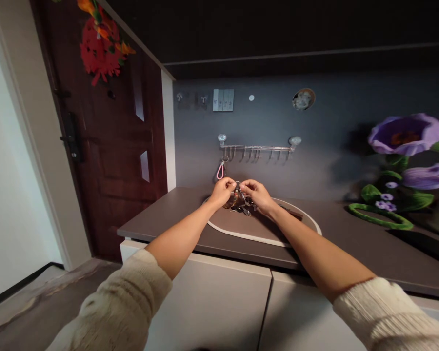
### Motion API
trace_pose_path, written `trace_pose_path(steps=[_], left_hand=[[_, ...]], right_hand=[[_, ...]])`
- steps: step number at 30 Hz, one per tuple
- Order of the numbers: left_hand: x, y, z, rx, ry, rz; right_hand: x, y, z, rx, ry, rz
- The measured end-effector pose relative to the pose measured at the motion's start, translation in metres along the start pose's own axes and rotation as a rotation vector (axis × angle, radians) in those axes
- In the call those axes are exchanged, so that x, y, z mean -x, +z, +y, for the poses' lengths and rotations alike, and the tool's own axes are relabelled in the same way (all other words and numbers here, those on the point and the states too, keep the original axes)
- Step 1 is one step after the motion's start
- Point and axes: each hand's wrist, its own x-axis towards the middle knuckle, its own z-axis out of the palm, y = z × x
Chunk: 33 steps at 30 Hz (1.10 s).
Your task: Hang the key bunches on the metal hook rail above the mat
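Note:
Both arms reach forward over the counter, and my hands almost meet above an oval mat [237,235] with a pale rim. Between my fingertips is a metal key ring [237,183], with several keys [242,195] and small trinkets hanging below it. My left hand [223,190] pinches the ring's left side; my right hand [256,194] pinches its right side. Under them more keys [246,211] lie on the mat, partly hidden by my hands. A dark flat object [291,212] rests on the mat, right of my right wrist.
A clear hook rail [258,147] is fixed to the wall, with a pink looped strap [220,170] hanging at its left end. Purple flowers [406,136] and a green loop [380,218] stand at the right. A dark red door [120,170] is on the left.

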Motion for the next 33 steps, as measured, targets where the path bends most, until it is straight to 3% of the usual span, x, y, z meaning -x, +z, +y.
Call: trace_pose_path(steps=[7,13,23,33], left_hand=[[0.0,0.0,-0.007,0.036,-0.046,0.045],[-0.002,-0.007,-0.018,-0.251,-0.074,0.191],[0.001,-0.013,-0.018,-0.549,-0.223,0.165],[0.001,-0.011,-0.021,-0.628,-0.265,0.117]], right_hand=[[-0.003,0.004,-0.005,0.093,-0.035,0.053],[-0.021,0.002,-0.009,0.17,-0.072,0.097],[-0.082,0.015,-0.029,0.302,-0.055,0.267],[-0.132,0.028,-0.031,0.498,-0.052,0.483]])
